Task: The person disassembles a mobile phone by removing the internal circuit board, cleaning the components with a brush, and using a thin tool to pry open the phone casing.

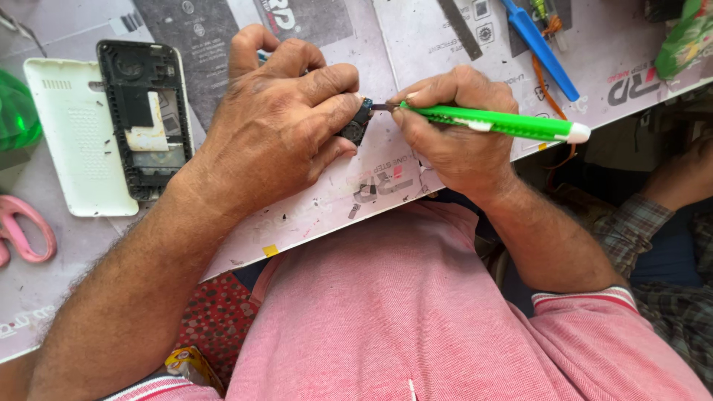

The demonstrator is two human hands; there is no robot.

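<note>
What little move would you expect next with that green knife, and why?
Probably a gentle push or twist of the blade. The right hand holds the green knife with its tip already at the edge of the small dark part, which the left hand pinches steady above the table.

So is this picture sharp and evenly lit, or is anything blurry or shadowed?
Head view: soft, even daylight, no harsh glare on the table; the left hand, right hand, green cutter and small black part are sharp; only faint shadow lies under the hands; the edges look slightly stretched by the wide lens, as at the pink scissors.
</note>
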